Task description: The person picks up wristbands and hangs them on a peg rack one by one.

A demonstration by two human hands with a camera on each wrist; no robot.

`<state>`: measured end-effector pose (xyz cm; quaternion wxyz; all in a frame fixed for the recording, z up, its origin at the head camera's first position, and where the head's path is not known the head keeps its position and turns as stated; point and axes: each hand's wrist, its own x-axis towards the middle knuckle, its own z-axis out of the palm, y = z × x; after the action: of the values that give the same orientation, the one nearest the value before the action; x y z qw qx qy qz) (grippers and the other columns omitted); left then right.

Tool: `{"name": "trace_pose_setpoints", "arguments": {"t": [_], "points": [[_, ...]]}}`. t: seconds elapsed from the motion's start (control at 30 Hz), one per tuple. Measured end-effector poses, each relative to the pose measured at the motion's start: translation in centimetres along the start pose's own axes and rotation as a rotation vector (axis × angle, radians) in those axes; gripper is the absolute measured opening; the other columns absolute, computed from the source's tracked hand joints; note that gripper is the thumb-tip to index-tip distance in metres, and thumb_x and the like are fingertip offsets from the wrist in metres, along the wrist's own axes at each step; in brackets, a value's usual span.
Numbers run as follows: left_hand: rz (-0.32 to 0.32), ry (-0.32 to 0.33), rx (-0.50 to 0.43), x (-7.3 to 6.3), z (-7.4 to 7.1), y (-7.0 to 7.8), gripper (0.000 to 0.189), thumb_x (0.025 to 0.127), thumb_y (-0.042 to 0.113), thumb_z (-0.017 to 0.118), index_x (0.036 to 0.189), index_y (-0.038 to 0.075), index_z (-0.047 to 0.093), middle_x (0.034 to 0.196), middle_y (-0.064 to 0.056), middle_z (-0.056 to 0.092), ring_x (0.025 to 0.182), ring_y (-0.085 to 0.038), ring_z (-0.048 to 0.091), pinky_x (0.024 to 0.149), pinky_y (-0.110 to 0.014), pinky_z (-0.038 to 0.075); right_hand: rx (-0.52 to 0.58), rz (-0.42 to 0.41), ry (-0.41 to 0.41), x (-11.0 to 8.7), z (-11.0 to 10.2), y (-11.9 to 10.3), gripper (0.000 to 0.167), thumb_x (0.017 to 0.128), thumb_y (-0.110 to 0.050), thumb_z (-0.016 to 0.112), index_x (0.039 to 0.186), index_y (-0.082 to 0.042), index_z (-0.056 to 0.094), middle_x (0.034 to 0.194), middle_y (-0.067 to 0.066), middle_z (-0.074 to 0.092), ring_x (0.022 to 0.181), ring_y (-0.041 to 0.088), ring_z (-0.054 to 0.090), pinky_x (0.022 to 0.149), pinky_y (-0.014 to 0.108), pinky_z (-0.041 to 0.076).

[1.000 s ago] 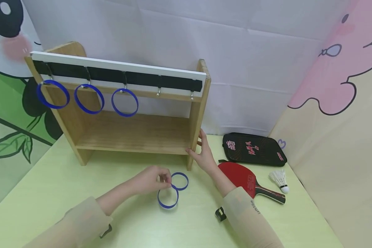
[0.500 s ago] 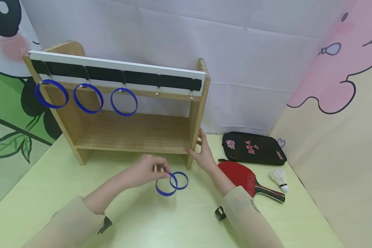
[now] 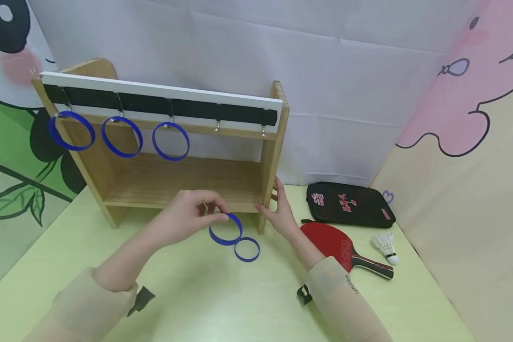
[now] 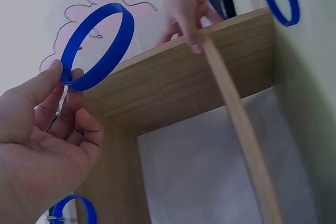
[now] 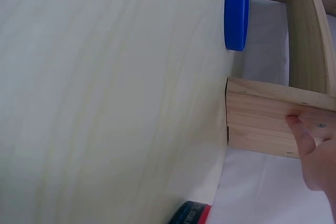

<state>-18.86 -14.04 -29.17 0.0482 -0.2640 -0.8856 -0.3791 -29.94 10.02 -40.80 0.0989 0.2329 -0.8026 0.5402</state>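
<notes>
In the head view my left hand [image 3: 184, 216] pinches a thin blue ring [image 4: 119, 43] between thumb and fingertips, raised above the table before the wooden shelf [image 3: 188, 183]. A second blue ring [image 3: 246, 261] lies on the table just below it. My right hand [image 3: 280, 216] grips the shelf's right side panel, its thumb on the front edge and fingers at the outer side. Three blue rings hang from metal hooks on the black strip [image 3: 145, 103] along the shelf's top. Two hooks at the right, including the rightmost hook [image 3: 263, 131], carry no ring.
Right of the shelf lie a black zipped case [image 3: 350, 204], a red table tennis paddle [image 3: 329, 242] and a white shuttlecock [image 3: 385, 247]. The right forearm partly covers the paddle. A white cloth [image 3: 346, 95] hangs behind the shelf.
My left hand has pinched one ring from the table and lifted it up toward the shelf. The other ring stays on the table. My right hand keeps its place on the panel.
</notes>
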Motion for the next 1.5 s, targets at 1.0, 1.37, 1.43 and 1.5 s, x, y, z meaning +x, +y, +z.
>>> {"name": "trace_pose_setpoints", "arguments": {"t": [1.0, 1.37, 1.43, 1.5], "points": [[0.064, 0.682, -0.348, 2.2, -5.7, 2.9, 0.019, 0.086, 0.018, 0.069, 0.100, 0.005, 0.067, 0.087, 0.001, 0.069, 0.073, -0.013, 0.066, 0.067, -0.018, 0.053, 0.031, 0.035, -0.026, -0.4, -0.3, -1.7, 0.086, 0.086, -0.001, 0.065, 0.151, -0.015, 0.011, 0.143, 0.022, 0.030, 0.124, 0.044, 0.044, 0.084, 0.050, 0.052], [0.034, 0.777, -0.426, 3.4, -4.6, 1.0, 0.022, 0.085, 0.017, 0.071, 0.103, 0.005, 0.066, 0.087, 0.003, 0.070, 0.069, -0.013, 0.066, 0.067, -0.018, 0.054, 0.027, 0.036, -0.023, -0.5, -0.3, -1.9, 0.085, 0.086, -0.002, 0.065, 0.150, -0.014, 0.011, 0.143, 0.022, 0.030, 0.124, 0.043, 0.044, 0.083, 0.049, 0.053], [0.022, 0.777, -0.422, 3.5, -4.4, 0.7, 0.024, 0.085, 0.018, 0.071, 0.103, 0.003, 0.065, 0.087, 0.003, 0.070, 0.069, -0.013, 0.067, 0.067, -0.019, 0.054, 0.027, 0.038, -0.022, -0.5, -0.4, -2.0, 0.085, 0.086, -0.002, 0.065, 0.151, -0.014, 0.011, 0.144, 0.022, 0.029, 0.125, 0.043, 0.044, 0.083, 0.049, 0.053], [0.013, 0.771, -0.418, 3.5, -4.1, 0.5, 0.024, 0.085, 0.018, 0.070, 0.103, 0.003, 0.065, 0.086, 0.003, 0.070, 0.069, -0.012, 0.067, 0.067, -0.019, 0.054, 0.027, 0.041, -0.019, -0.5, -0.4, -2.0, 0.085, 0.086, -0.002, 0.065, 0.151, -0.014, 0.011, 0.144, 0.022, 0.029, 0.125, 0.042, 0.044, 0.083, 0.049, 0.053]]}}
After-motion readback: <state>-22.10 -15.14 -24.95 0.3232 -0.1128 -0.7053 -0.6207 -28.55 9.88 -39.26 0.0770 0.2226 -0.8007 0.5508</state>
